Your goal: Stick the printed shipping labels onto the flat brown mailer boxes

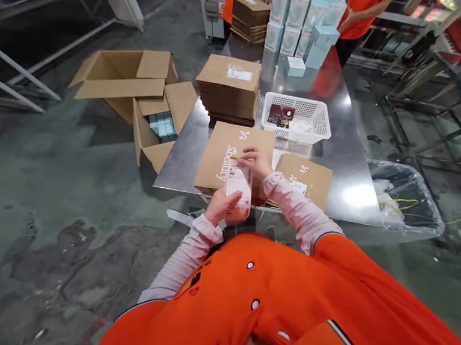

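Observation:
My left hand (222, 204) grips the lower end of a stack of printed labels (239, 187), held upright just before the steel table's near edge. My right hand (256, 162) pinches the top of that same stack with its fingers closed. Behind the hands a flat brown carton (224, 155) printed with white script lies on the steel table (350, 168). A second flat carton (310, 178) with a white label lies to its right.
A pile of flattened cartons (228, 90) and a white mesh basket (302, 119) stand farther back. Pale blue boxes (299, 20) are stacked at the far end, where two people in orange work. An open carton (154, 115) sits on the floor left. A clear bag (404, 199) hangs right.

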`<act>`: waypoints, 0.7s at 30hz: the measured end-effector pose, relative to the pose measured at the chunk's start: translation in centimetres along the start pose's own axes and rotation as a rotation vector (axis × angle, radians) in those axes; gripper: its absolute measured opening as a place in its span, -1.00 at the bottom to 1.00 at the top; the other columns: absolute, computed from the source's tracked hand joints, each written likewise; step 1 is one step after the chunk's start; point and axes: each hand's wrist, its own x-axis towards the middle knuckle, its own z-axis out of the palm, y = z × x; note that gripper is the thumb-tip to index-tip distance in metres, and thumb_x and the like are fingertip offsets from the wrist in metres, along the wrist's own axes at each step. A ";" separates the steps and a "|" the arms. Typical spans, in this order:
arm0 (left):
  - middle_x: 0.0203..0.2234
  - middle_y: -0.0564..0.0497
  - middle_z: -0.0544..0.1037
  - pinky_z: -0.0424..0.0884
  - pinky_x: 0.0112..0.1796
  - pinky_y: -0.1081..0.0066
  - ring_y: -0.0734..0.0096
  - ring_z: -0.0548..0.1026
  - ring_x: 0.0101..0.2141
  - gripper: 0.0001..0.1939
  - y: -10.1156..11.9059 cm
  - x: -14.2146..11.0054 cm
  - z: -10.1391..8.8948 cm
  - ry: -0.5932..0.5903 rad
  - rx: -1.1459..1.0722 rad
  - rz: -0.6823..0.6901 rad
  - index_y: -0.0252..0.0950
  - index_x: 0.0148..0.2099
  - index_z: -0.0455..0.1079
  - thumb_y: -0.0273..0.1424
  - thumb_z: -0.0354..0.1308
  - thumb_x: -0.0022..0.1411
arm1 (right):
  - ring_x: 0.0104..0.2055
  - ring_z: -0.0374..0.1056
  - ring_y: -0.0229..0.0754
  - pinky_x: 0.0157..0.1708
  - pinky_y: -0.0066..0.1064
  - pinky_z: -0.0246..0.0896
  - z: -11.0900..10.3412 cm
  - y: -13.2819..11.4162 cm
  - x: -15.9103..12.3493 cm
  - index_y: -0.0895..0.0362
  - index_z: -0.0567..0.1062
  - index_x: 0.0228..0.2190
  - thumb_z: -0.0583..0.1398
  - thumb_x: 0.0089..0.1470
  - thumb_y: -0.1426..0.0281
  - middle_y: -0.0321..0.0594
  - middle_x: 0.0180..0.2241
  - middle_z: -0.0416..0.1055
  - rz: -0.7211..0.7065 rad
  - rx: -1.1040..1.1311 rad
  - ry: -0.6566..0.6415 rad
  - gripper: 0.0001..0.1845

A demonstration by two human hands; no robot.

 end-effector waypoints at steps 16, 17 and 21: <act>-0.39 -0.15 0.59 0.44 -0.28 0.34 0.21 0.53 -0.33 -0.54 3.8 -3.9 -7.2 0.178 -0.035 0.069 -0.41 -0.29 0.52 -0.11 0.40 -0.12 | 0.37 -0.03 0.08 0.37 0.02 -0.35 2.0 -0.3 -5.6 0.12 0.46 0.06 0.22 -0.02 -0.02 -0.06 0.24 0.21 -0.511 -0.198 -0.647 -0.31; -0.40 -0.14 0.58 0.43 -0.27 0.34 0.22 0.53 -0.33 -0.57 5.1 -2.0 -6.7 0.248 -0.029 0.132 -0.40 -0.31 0.51 -0.10 0.34 -0.04 | 0.30 0.12 0.05 0.34 0.00 -0.17 1.5 0.0 -7.1 0.06 0.53 -0.05 0.18 0.02 -0.02 -0.09 0.14 0.36 -0.504 -0.134 -0.668 -0.43; -0.35 -0.18 0.57 0.36 -0.14 0.29 0.20 0.50 -0.23 -0.80 8.6 5.4 -4.8 0.361 0.279 0.269 -0.39 -0.35 0.46 -0.33 0.17 0.19 | 0.14 0.31 0.09 0.21 0.02 0.10 -0.5 2.7 -8.9 0.14 0.54 -0.12 -0.05 0.19 -0.01 0.11 -0.01 0.45 -0.072 -0.103 0.011 -0.40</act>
